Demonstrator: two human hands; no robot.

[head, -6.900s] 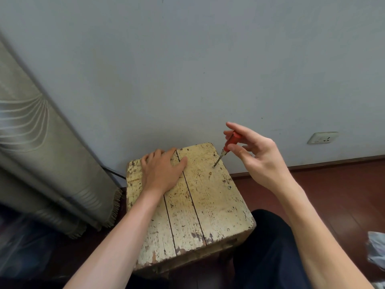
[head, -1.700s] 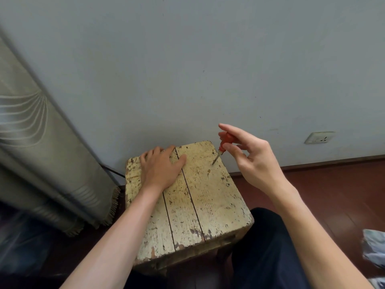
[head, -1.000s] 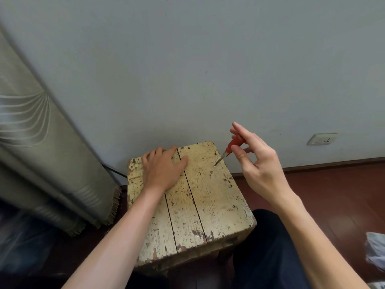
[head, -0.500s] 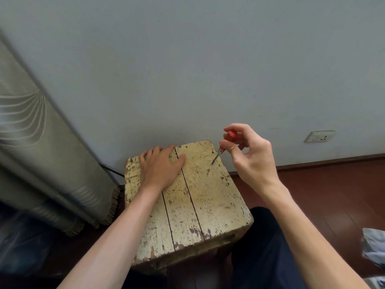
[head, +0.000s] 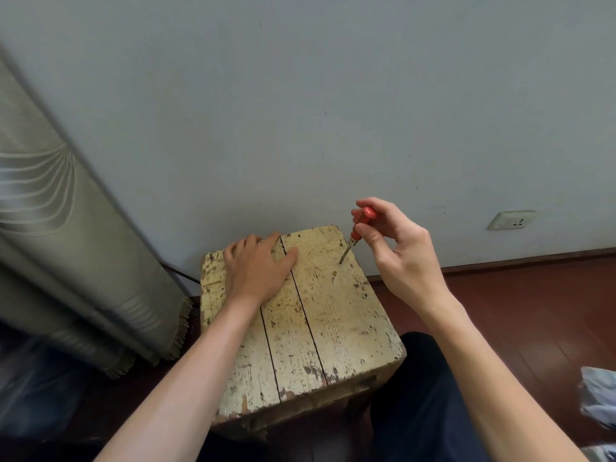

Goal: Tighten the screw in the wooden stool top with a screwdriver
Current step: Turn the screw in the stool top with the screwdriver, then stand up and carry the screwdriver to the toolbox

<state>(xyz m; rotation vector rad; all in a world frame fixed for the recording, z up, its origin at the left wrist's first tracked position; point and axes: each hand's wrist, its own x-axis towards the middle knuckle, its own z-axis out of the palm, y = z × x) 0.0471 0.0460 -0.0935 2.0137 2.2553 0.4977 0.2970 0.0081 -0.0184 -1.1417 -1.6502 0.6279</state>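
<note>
Two hands: right hand (head: 396, 255) around screwdriver (head: 358, 230).

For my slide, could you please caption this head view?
Right hand seats red screwdriver in stool top; left hand steadies.

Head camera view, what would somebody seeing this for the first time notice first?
Probably the worn, paint-flaked wooden stool top against the pale wall, mid-frame. The right hand pinches a small red-handled screwdriver, tilted, its tip down on the far right plank; the screw itself is too small to make out. The left hand lies flat on the far left of the top.
</note>
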